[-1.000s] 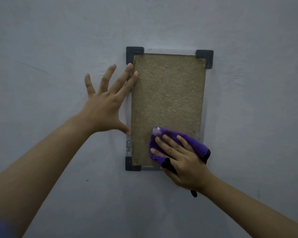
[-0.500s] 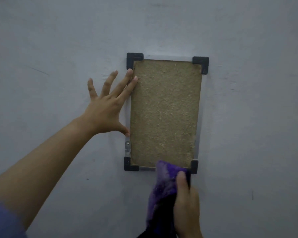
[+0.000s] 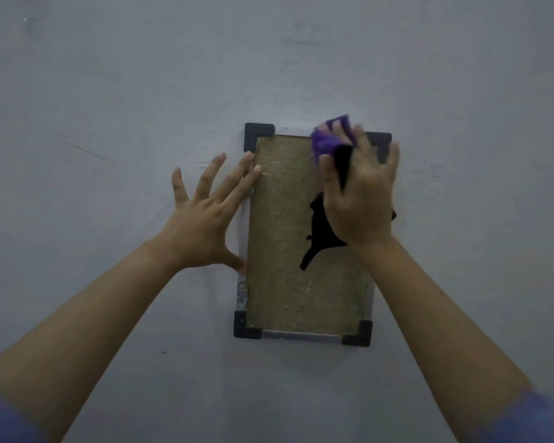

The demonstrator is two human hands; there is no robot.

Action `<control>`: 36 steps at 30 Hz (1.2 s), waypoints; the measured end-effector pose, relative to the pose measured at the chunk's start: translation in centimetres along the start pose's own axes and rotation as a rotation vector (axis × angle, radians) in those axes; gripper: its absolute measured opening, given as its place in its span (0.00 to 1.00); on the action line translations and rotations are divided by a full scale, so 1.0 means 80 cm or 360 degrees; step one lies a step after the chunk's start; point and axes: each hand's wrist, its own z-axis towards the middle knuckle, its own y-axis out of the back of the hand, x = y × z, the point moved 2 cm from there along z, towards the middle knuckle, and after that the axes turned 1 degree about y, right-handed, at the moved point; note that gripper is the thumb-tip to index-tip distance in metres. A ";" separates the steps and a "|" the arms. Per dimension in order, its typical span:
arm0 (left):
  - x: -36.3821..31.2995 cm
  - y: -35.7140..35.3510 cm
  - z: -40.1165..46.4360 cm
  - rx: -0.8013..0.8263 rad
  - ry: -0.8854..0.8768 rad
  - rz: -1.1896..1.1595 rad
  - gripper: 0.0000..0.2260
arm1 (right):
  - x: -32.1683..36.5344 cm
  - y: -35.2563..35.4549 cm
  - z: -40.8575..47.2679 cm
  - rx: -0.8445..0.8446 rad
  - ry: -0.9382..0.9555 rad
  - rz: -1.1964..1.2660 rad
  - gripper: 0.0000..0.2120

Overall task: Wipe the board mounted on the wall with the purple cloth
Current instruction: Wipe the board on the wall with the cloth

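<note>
— What am I looking at?

— A board (image 3: pixel 288 251) on the grey wall (image 3: pixel 109 91), tall and narrow, brown face, metal frame with black corner caps. I see no containers.

— My left hand?

— The left hand (image 3: pixel 202 219) is spread flat, fingers straight and wide apart. Two fingertips lie on the board's left edge near the top corner, the thumb (image 3: pixel 234 260) touches the frame lower down. It holds nothing.

— And the right?

— The right hand (image 3: pixel 359 193) presses the purple cloth (image 3: pixel 327 142) against the board's upper right part. Its fingers look bent over the cloth, though blurred. A dark part of the cloth hangs below the palm.
</note>
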 end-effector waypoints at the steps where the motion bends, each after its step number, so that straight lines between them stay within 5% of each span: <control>1: 0.001 -0.001 0.001 0.0006 -0.0001 -0.0015 0.66 | -0.012 -0.020 0.003 0.0169 0.0101 -0.0206 0.23; 11: 0.006 -0.006 0.005 0.0006 -0.0021 -0.0074 0.66 | -0.012 -0.059 -0.052 0.0551 0.0649 -0.0308 0.21; 21: 0.000 -0.004 0.002 0.0019 -0.0003 -0.0125 0.67 | 0.002 -0.056 -0.168 0.0920 0.0849 -0.0157 0.22; 30: -0.001 -0.005 0.000 0.0017 -0.0010 -0.0138 0.67 | 0.012 -0.057 -0.229 0.1020 0.0742 -0.0008 0.24; 34: -0.002 -0.004 0.001 0.0029 0.0000 -0.0141 0.67 | 0.026 -0.046 -0.248 0.1143 0.0419 0.0347 0.20; 36: -0.002 -0.003 0.000 0.0037 -0.0008 -0.0143 0.66 | 0.039 -0.030 -0.258 0.1145 0.0012 0.0698 0.19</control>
